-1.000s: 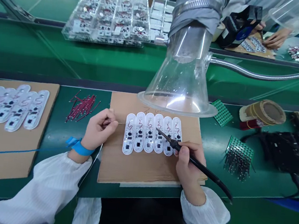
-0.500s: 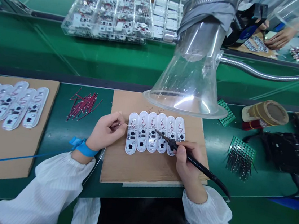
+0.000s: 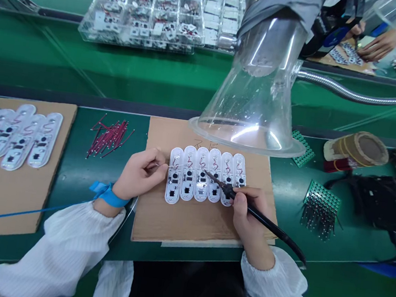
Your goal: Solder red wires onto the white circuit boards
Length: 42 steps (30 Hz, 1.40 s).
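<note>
Several white oval-ended circuit modules [image 3: 187, 186] lie side by side in a row on a cardboard sheet [image 3: 174, 225]. Each carries dark components and a short red wire. My right hand [image 3: 251, 210] is closed around a black soldering iron [image 3: 261, 217], whose tip rests at or just over the third module from the left. My left hand [image 3: 144, 173], at the row's left side, pinches thin solder wire [image 3: 177, 166] that stretches across the first modules toward the iron tip. Whether the wire touches the tip is too small to tell. A blue wrist strap [image 3: 111, 194] circles my left wrist.
A clear fume hood [image 3: 249, 111] hangs just beyond the modules. Red wires [image 3: 110, 138] lie to the left, beside another cardboard sheet [image 3: 3, 201] with more modules. Green pin boards [image 3: 321, 202] and a round container [image 3: 371, 148] stand right. A co-worker's hands [image 3: 382, 46] show across the bench.
The whole view has shifted slightly. Both hands, the solder wire and the soldering iron keep nearly the same position over the modules.
</note>
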Each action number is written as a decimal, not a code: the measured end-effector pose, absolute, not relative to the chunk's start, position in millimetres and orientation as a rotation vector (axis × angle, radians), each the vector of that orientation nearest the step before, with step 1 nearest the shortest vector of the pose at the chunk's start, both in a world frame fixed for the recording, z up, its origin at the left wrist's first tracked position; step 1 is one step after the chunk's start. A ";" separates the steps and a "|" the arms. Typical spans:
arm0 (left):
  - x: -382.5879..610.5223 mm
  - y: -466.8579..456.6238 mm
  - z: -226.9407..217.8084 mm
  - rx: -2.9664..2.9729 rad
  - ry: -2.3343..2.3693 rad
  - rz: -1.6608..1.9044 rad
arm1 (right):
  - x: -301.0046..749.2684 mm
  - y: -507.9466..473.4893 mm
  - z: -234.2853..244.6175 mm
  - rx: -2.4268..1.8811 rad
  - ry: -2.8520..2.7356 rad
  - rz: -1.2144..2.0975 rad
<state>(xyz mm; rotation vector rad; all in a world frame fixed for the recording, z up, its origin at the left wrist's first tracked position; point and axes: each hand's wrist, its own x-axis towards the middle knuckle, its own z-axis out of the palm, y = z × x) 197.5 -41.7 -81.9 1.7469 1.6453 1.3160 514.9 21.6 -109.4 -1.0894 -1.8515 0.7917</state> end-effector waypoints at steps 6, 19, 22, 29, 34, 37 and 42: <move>198.6 -41.6 -80.2 1.763 1.655 1.292 | 513.9 22.2 -108.9 -1.088 -1.854 0.776; 193.1 -41.6 -76.5 1.700 1.657 1.332 | 519.6 22.2 -112.9 -1.071 -1.895 0.882; 193.7 -40.9 -76.1 1.720 1.646 1.324 | 520.6 22.1 -114.9 -1.079 -1.922 0.923; 194.3 -41.0 -78.0 1.746 1.632 1.322 | 516.1 23.2 -107.0 -1.005 -1.928 0.829; 194.0 -41.6 -77.8 1.736 1.650 1.302 | 516.0 23.5 -108.3 -1.011 -1.976 0.822; 194.4 -41.2 -77.7 1.736 1.664 1.270 | 515.7 23.0 -108.6 -1.040 -1.993 0.822; 196.7 -41.2 -76.4 1.750 1.660 1.240 | 513.3 23.3 -105.3 -1.022 -2.001 0.769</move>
